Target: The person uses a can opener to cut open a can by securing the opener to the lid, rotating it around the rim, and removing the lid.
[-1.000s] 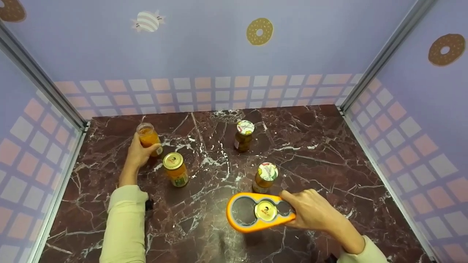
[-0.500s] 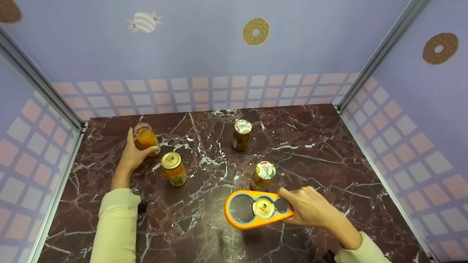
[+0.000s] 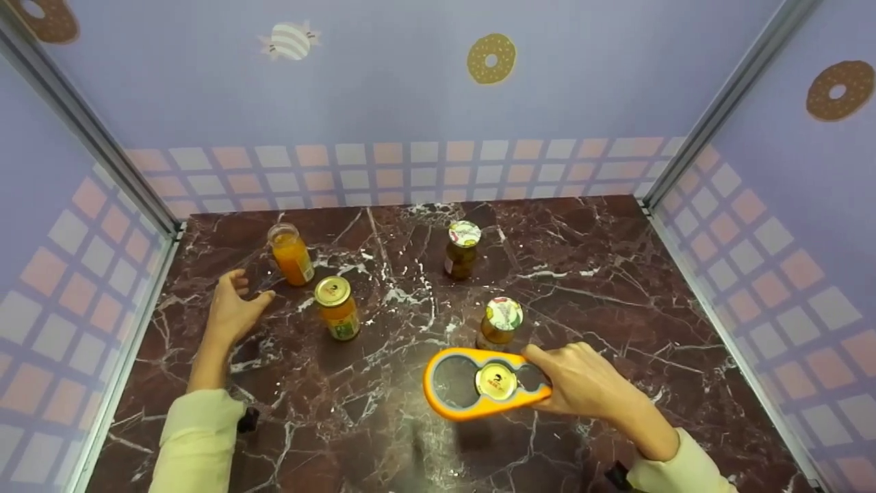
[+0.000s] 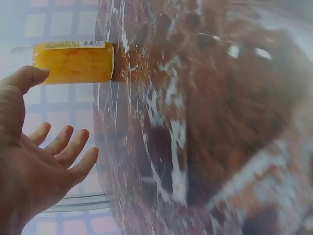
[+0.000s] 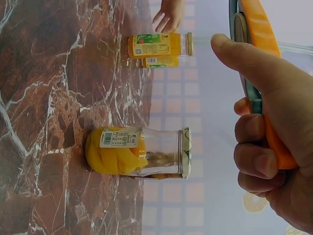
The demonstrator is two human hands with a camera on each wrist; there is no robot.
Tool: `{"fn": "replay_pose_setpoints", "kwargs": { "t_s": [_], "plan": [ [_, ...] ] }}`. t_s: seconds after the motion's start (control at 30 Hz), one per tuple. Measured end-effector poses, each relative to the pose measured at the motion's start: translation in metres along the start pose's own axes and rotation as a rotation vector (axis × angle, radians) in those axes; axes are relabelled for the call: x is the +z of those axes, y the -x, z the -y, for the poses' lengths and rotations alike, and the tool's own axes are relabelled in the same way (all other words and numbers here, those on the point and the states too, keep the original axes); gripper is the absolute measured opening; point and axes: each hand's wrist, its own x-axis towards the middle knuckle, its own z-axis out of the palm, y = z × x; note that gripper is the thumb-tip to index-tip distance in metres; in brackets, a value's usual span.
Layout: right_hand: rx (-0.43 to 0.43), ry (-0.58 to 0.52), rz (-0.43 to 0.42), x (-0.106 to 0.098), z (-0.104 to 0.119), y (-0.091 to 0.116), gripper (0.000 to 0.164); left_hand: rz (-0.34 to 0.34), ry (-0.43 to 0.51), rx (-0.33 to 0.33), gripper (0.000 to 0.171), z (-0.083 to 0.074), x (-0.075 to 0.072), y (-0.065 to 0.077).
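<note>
a: head?
b: left hand (image 3: 236, 308) just released the lidless jar (image 3: 292, 259), behind-left of the gold-capped jar (image 3: 339, 313); so probably placed, hand free. right hand (image 3: 582, 381) grips the orange opener (image 3: 510, 357), gold lid (image 3: 496, 381) inside.
a: left wrist?
b: left hand loosely spread.
a: right wrist?
b: right hand curled round opener.

left hand (image 4: 39, 169): fingers relaxed | orange-filled jar (image 4: 76, 63): beyond thumb | marbled tabletop (image 4: 225, 107)

- Two bare hands (image 3: 235, 308) (image 3: 592, 380)
- One orange multi-ring jar opener (image 3: 472, 413)
- One detached gold lid (image 3: 495, 381)
- One lidless orange-filled glass jar (image 3: 293, 259)
- One gold-lidded orange-filled glass jar (image 3: 340, 315)
- Two white-lidded glass jars (image 3: 461, 260) (image 3: 495, 334), bringing glass jars to four
- Three printed doughnuts (image 3: 58, 20) (image 3: 506, 59) (image 3: 855, 79)
- One printed wrapped sweet (image 3: 290, 42)
</note>
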Motion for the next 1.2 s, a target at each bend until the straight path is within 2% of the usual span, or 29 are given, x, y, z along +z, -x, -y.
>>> {"fn": "replay_pose_setpoints", "kwargs": {
  "t_s": [0.17,0.23,0.37,0.53,0.6,0.77,0.9,0.97,1.07,1.2],
  "plan": [
    [-0.005,0.014,-0.013,-0.001,0.001,0.0,0.05,-0.061,0.016,0.041,0.067,-0.001,-0.005,0.019],
    [-0.006,0.02,-0.017,-0.001,0.001,0.001,0.05,-0.085,0.053,0.023,0.065,-0.005,-0.006,0.027],
    [-0.004,0.019,-0.013,-0.001,0.0,0.001,0.051,-0.142,0.137,-0.052,0.059,-0.019,-0.005,0.047],
    [0.002,0.014,-0.02,-0.002,0.001,0.001,0.052,-0.266,0.205,-0.091,0.048,-0.042,0.007,0.072],
    [0.003,0.013,-0.028,-0.001,0.001,0.0,0.052,-0.291,0.231,-0.089,0.046,-0.052,0.014,0.083],
    [0.002,0.015,-0.033,0.0,0.003,0.0,0.051,-0.299,0.321,-0.039,0.036,-0.07,0.032,0.106],
    [0.001,0.012,-0.031,-0.001,0.003,-0.001,0.051,-0.302,0.411,0.046,0.03,-0.085,0.045,0.128],
    [-0.003,0.007,-0.035,-0.002,0.003,-0.002,0.051,-0.291,0.46,0.093,0.032,-0.098,0.048,0.141],
    [-0.015,0.004,-0.042,-0.003,0.003,-0.003,0.051,-0.247,0.524,0.135,0.033,-0.119,0.051,0.158],
    [-0.03,-0.003,-0.045,-0.003,0.003,-0.004,0.05,-0.169,0.559,0.116,0.029,-0.14,0.056,0.176]
  ]
}}
